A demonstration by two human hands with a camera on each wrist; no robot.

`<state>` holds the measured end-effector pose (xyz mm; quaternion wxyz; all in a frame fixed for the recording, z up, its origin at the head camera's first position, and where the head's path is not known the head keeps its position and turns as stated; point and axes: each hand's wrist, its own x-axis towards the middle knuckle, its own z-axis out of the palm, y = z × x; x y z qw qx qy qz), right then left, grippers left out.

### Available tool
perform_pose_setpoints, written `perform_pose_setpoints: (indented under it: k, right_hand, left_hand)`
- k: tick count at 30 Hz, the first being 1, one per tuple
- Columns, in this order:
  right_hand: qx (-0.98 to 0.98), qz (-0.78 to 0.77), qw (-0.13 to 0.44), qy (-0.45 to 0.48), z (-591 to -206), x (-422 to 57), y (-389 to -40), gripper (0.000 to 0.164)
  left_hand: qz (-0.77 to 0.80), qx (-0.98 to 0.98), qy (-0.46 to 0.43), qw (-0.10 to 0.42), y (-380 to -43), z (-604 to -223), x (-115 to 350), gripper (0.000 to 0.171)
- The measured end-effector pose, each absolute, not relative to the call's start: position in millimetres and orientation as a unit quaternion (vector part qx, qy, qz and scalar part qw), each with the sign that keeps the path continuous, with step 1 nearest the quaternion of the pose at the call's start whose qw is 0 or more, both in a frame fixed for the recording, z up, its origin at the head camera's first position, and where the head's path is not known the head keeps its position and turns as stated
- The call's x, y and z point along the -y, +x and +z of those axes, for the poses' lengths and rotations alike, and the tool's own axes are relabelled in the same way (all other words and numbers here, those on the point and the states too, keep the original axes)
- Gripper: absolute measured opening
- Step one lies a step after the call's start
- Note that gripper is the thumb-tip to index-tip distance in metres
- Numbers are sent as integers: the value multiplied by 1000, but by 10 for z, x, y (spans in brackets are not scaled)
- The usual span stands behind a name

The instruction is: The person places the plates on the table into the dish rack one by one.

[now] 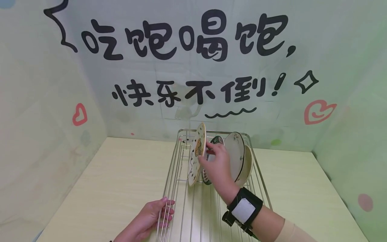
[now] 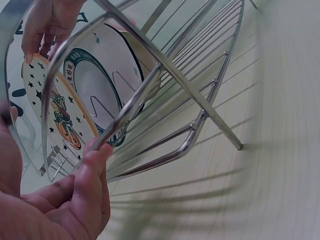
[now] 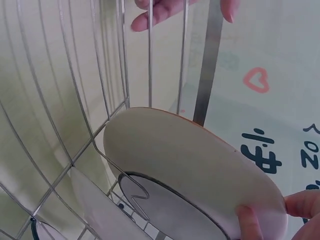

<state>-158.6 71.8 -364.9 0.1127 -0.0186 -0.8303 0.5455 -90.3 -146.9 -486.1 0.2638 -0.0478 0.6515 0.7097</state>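
Note:
A cream plate point(image 1: 195, 168) with dark stars and a cartoon figure stands on edge in a metal wire rack point(image 2: 175, 81). My right hand point(image 1: 218, 166) pinches its upper edge between thumb and fingers. The plain back of this plate point(image 3: 180, 145) faces the right wrist camera. My left hand point(image 1: 152, 213) grips the wire side of the rack near its front left, the thumb and fingers around the bar point(image 2: 127, 112). Just right of the held plate is a green-rimmed plate point(image 2: 95, 85), partly hidden by my right hand in the head view.
Further right in the rack lean a white dish point(image 1: 234, 154) with a dark rim and a cream dish point(image 1: 249, 163). The rack stands on a pale wood-grain table point(image 1: 127, 168). A printed backdrop point(image 1: 151, 121) with black lettering rises behind it, with panels on both sides.

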Motion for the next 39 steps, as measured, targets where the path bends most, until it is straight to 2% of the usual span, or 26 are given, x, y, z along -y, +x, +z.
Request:
perform_pose_setpoints:
  k: [12,27,35,39]
  right_hand:
    - [828,544,136,-19,-3705,-715,-1538,53]
    - [815,570,101,-22,-3722,-792,-1519,56]
    - [724,688,-11,-50,-3671,-886,-1409,59]
    - [703,709,-37,-47,-3597,-966,-1278,56]
  left_hand:
    - [707,-655,-46,261,-903,-4857,1479,61]
    - [706,-655,-48,266,-904,-4866,1478,59]
    - [710,-650,-29,271,-901,-4873,1490,60]
    - [710,-649,-34,271,-903,-4863,1490,60]
